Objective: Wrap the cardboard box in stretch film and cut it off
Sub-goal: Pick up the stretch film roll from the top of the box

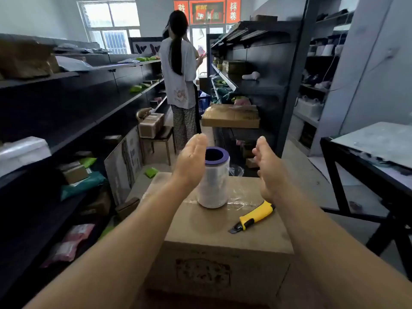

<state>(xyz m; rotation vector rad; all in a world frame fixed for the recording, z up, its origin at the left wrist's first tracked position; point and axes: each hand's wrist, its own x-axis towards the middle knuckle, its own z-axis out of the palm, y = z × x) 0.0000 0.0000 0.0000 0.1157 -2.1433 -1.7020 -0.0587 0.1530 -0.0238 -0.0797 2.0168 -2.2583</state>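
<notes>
Stockroom aisle, dark shelving [66, 103] on both sides, cardboard box [223, 237] seen centre foreground. Left hand [191, 161] is held flat beside the upright stretch film roll [214, 181] on the box top, fingers straight, nothing gripped. Right hand [269, 172] is held apart from the roll, fingers relaxed and empty, above the yellow utility knife [254, 217] lying on the box.

Narrow storeroom aisle. Dark shelves [73, 103] on left, packed with parcels; more shelving [256, 70] on right. Barred window [111, 25] in back wall, daylight coming in. Red signs [207, 11] above doorway. Person [180, 81] standing mid-aisle. Black-framed desk [367, 152] at right. Pale walls.
</notes>
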